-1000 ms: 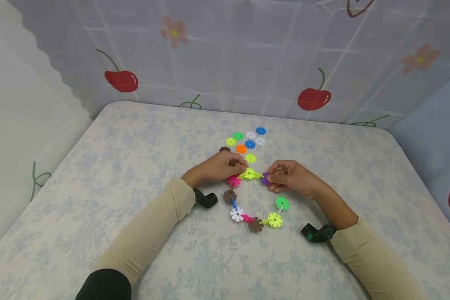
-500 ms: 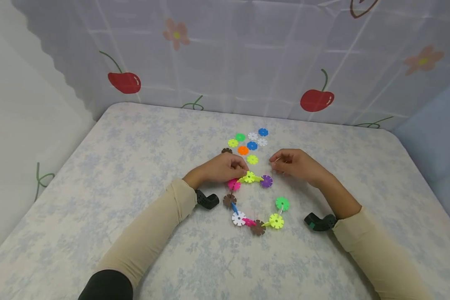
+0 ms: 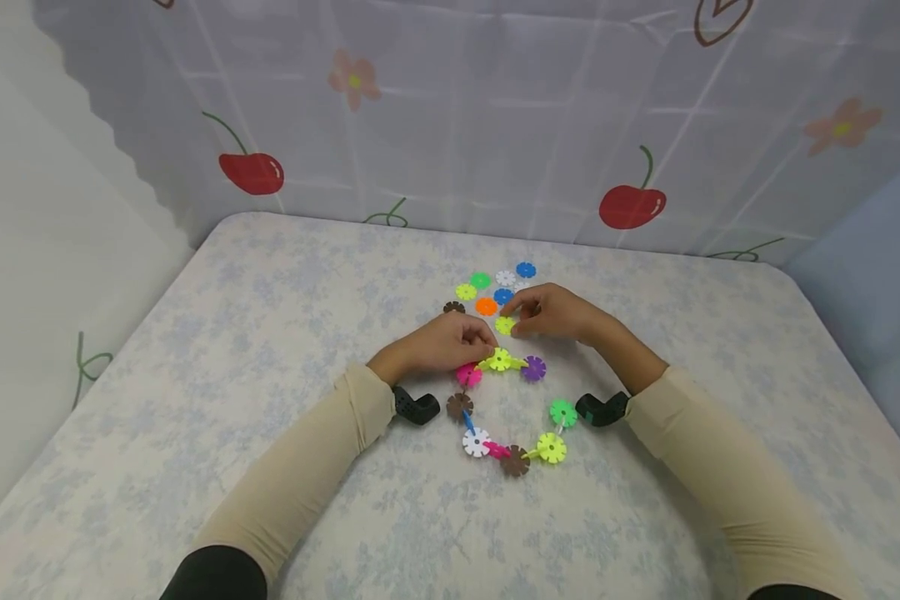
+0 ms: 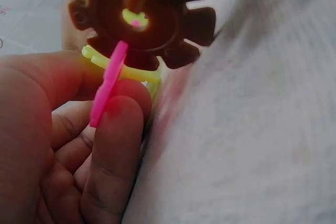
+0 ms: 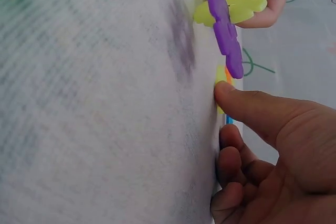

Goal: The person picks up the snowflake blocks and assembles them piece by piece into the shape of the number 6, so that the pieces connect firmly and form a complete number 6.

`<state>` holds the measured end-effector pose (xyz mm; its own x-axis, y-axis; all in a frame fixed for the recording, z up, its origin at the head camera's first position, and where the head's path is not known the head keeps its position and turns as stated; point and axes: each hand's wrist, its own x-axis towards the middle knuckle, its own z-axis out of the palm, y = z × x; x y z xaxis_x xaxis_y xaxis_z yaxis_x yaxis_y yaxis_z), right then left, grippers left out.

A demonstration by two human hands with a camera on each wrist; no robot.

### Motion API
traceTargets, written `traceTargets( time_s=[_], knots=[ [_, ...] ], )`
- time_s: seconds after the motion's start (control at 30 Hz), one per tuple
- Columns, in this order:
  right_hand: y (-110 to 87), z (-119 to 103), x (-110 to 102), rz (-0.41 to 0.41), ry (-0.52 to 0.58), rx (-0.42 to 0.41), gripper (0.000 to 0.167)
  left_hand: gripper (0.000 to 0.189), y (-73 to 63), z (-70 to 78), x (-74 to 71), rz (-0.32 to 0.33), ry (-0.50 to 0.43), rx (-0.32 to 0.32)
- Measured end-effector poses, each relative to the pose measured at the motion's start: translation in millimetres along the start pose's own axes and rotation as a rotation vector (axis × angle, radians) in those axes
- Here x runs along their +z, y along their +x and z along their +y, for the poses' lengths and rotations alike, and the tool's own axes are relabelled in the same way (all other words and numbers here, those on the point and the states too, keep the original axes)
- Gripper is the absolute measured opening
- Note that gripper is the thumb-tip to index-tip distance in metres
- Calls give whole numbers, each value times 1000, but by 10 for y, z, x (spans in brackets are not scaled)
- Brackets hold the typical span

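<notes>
A chain of notched plastic linking discs curves into a ring with a gap at its right side. Its brown disc (image 3: 460, 407), pink disc (image 3: 468, 375), yellow disc (image 3: 499, 360) and purple disc (image 3: 534, 368) stand near my left hand (image 3: 450, 342). That hand pinches the chain where pink (image 4: 108, 85) and yellow meet; its exact hold is partly hidden. Beyond the chain, my right hand (image 3: 555, 311) reaches a loose yellow disc (image 3: 505, 325) lying flat. In the right wrist view, the thumb (image 5: 231, 95) touches this disc while the other fingers are bent and apart from it.
Behind the hands lie several loose discs, among them orange (image 3: 486, 307), green (image 3: 480, 280) and blue (image 3: 526, 270). The chain's other end is a green disc (image 3: 562, 413). A patterned cloth covers the table (image 3: 330, 283), with a curtain (image 3: 450, 117) behind.
My right hand has let go of the purple disc and moved away, then leftward and back to the loose yellow disc. My left hand keeps its hold on the chain.
</notes>
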<state>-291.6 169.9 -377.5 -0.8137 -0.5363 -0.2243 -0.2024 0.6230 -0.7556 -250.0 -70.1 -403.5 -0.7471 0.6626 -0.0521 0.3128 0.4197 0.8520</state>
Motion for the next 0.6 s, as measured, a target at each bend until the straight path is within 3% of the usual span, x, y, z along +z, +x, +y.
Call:
traceTargets(
  time_s=[0.27,0.43,0.6],
  knots=[
    [-122,28,-22,38,43,33,17,18,-11,-3,12,-6,-3,0],
    [-340,91,-40,75,98,90,17,23,-17,-13,17,-22,-5,19],
    [-603,134,-17,100,60,114,17,22,-16,-25,19,-6,2,33]
  ],
)
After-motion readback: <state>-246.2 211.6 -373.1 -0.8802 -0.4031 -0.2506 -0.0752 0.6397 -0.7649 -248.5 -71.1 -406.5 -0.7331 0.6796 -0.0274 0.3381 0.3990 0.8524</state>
